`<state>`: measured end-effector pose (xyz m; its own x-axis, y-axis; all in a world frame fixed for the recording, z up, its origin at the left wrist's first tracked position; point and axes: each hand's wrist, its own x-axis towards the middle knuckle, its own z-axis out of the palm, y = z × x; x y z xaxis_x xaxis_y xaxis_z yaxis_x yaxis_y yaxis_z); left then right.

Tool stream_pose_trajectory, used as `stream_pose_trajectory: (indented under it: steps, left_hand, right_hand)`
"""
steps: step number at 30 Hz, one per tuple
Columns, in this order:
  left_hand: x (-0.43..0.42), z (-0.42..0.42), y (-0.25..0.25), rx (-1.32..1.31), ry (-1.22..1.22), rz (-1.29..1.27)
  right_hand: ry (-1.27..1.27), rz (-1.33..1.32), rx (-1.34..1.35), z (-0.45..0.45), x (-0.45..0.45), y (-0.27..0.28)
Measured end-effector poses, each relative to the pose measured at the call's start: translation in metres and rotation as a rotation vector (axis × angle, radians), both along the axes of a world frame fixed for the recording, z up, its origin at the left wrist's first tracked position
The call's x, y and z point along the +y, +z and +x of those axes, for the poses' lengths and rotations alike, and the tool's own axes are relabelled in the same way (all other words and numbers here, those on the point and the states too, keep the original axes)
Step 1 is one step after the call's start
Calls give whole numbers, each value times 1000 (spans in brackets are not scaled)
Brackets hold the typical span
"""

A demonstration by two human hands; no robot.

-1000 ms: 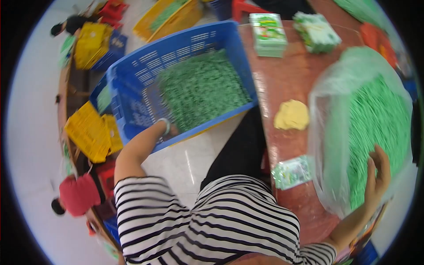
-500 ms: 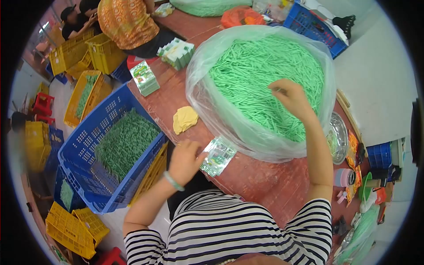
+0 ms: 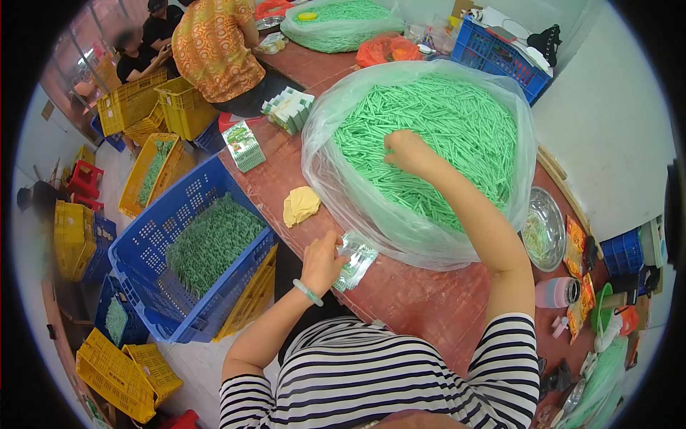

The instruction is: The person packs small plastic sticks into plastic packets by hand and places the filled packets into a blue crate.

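My left hand (image 3: 323,262), with a pale bangle at the wrist, closes its fingers at the left edge of a shiny silver foil packet (image 3: 357,259) by the table's near edge. My right hand (image 3: 409,153) is over a large clear plastic bag (image 3: 325,161) filled with thin green sticks (image 3: 443,107). Its fingers are curled down toward the sticks, and whatever they pinch is hidden. A folded yellow cloth (image 3: 301,206) lies on the table just beyond my left hand.
Stacked foil packets (image 3: 243,146) and white-green packs (image 3: 288,109) stand at the table's left edge. A blue crate (image 3: 153,239) holding dark green sticks sits left. A metal bowl (image 3: 544,229) and pink cup (image 3: 557,292) are right. Another person (image 3: 218,50) sits at the far side.
My right hand has moved left and slightly down over the sticks. My left hand has shifted right to the packet's edge, and the packet's surface now looks plainer and shinier.
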<state>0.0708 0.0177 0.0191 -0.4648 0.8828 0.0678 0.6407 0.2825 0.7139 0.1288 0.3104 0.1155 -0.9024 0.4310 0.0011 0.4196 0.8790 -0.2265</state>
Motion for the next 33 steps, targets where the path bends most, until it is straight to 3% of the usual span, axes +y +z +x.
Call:
stream_pose_trajectory:
  steps: [7, 16, 25, 28, 31, 33]
  left_hand:
    - [-10, -9, -11, -28, -51, 229]
    - [-16, -17, -4, -360, -44, 188]
    - [-18, -23, -6, -417, -59, 185]
    - [-19, -24, -5, -458, -60, 173]
    - [-19, -25, -8, -543, -60, 187]
    - [-20, -26, -3, -576, -55, 193]
  right_hand:
    - [-5, -114, -177, -4, 16, -1]
    - [73, -127, -334, 1, 27, 9]
    - [180, -215, -387, 18, 10, 42]
    - [185, 7, -163, 29, 8, 5]
    - [140, 25, -214, 32, 11, 6]
    - [54, -117, -176, 39, 12, 17]
